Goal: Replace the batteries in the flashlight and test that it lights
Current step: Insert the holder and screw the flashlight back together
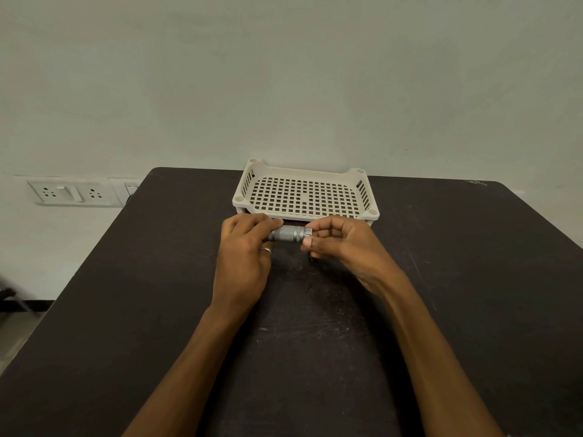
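Head view: just before the cream perforated plastic tray (305,197), our left hand (244,247) gripped the knurled silver metal flashlight (287,234) steady while our right hand (337,244) fingers (307,241) pinched its end cap, probably to twist it.

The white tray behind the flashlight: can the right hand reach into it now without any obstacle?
Probably yes. The tray sits just beyond the right hand, open on top, with nothing between them. But that hand's fingers grip the flashlight end, shared with the left hand, so it must let go first.

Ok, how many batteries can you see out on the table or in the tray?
0. None lie on the table or in the tray. Any could be hidden inside the flashlight, gripped by left hand and right hand.
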`<state>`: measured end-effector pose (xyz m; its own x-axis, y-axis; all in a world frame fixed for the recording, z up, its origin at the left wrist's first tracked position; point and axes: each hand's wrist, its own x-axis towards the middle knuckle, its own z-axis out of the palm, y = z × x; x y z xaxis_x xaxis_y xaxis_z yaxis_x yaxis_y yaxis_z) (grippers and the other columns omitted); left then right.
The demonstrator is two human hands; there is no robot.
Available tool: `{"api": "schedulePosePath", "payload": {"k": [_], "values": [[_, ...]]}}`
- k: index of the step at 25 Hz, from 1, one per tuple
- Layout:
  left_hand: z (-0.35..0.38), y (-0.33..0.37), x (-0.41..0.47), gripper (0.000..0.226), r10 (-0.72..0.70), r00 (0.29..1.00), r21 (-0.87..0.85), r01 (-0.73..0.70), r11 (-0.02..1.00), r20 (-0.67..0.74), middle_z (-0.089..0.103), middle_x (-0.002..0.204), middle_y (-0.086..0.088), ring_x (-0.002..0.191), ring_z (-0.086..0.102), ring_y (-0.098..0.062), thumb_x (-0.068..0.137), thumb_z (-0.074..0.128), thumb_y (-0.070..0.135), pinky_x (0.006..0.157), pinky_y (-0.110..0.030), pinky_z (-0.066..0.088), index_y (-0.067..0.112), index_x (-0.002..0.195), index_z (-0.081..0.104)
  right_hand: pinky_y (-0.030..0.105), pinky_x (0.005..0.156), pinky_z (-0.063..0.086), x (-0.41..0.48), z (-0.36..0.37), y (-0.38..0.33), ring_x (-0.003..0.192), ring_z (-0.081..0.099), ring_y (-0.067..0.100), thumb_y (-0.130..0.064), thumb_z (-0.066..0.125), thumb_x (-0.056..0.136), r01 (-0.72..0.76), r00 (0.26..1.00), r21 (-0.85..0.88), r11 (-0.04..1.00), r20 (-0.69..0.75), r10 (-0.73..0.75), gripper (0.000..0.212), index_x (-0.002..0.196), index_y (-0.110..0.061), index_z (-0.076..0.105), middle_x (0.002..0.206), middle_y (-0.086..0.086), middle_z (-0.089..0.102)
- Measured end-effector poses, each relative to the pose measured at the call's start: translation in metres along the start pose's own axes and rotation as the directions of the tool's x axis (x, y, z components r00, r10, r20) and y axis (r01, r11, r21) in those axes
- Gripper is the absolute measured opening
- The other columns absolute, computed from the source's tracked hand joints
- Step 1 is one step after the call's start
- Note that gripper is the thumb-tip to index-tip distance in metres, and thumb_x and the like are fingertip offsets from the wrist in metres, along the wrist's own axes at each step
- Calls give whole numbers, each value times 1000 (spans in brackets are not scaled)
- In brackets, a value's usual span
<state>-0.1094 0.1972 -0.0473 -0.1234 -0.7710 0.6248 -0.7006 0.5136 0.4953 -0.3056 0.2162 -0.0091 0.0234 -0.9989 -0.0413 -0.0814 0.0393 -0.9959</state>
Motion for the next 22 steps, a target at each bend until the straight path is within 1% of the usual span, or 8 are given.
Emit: {"api": "schedulePosePath", "payload": {"k": [3, 6, 9, 13, 15, 17, 19, 22], "values": [[0, -1, 0, 50, 11, 1000, -13, -11, 1000, 1, 67, 117, -1, 114, 47, -21, 76, 73, -11, 95, -6, 28, 14, 119, 72, 23, 50, 54, -1, 9, 0, 60, 72, 20, -36, 64, 97, -75, 997, -117, 990, -29, 73, 34, 89, -3, 70, 74, 15, 73], [1, 0, 0, 49, 12, 1000, -5, -12, 1000, -2, 67, 117, -2, 114, 47, -20, 75, 74, -10, 94, -2, 26, 14, 119, 72, 23, 47, 51, 1, 13, 2, 56, 70, 22, -50, 56, 98, -108, 992, -178, 978, -78, 95, 50, 81, -5, 69, 71, 16, 73], [1, 0, 0, 48, 20, 1000, -5, -20, 1000, 6, 67, 117, -2, 114, 47, -20, 76, 76, -7, 94, -5, 27, 14, 119, 72, 25, 62, 59, 0, 12, -1, 74, 75, 23, -26, 71, 94, -26, 1000, -45, 999, -13, 25, 18, 98, -8, 72, 90, 23, 75], [-1, 2, 1, 53, 39, 999, -60, -39, 997, 5, 64, 121, 0, 114, 48, -17, 77, 82, 5, 94, -27, 45, 16, 126, 67, 30, 81, 63, 1, 9, 4, 85, 77, 29, -4, 79, 84, 72, 997, 40, 997, -21, -71, 28, 111, 0, 71, 100, 30, 72], [-3, 3, 4, 67, -91, 994, -225, 101, 969, 56, 59, 126, 4, 116, 52, -9, 75, 86, 21, 94, -24, 47, 20, 135, 58, 34, 87, 62, 1, 6, 4, 91, 76, 31, -2, 78, 84, 88, 996, 99, 991, -26, -86, 28, 111, 0, 72, 102, 23, 76], [-9, 8, 9, 78, -317, 928, -476, 373, 796, 197, 59, 126, 9, 111, 61, -4, 73, 86, 37, 88, -19, 52, 24, 140, 49, 34, 87, 61, 0, 2, 4, 92, 76, 31, 1, 77, 83, 99, 995, 151, 984, -40, -94, 28, 111, -1, 71, 102, 20, 77], [-13, 10, 14, 62, -465, 806, -637, 581, 506, 366, 67, 120, 3, 94, 70, -7, 81, 74, 49, 76, -26, 58, 20, 133, 55, 32, 86, 62, 0, -1, 4, 89, 77, 30, 3, 76, 83, 102, 994, 183, 978, -52, -94, 29, 111, 0, 71, 103, 21, 76], [-16, 6, 17, 36, -510, 729, -679, 657, 329, 458, 75, 93, 0, 71, 65, -12, 92, 64, 44, 64, -26, 56, 13, 108, 72, 29, 82, 62, -1, -1, 2, 89, 77, 31, 3, 76, 82, 102, 995, 171, 980, -30, -98, 31, 112, 0, 71, 105, 23, 75]]}}
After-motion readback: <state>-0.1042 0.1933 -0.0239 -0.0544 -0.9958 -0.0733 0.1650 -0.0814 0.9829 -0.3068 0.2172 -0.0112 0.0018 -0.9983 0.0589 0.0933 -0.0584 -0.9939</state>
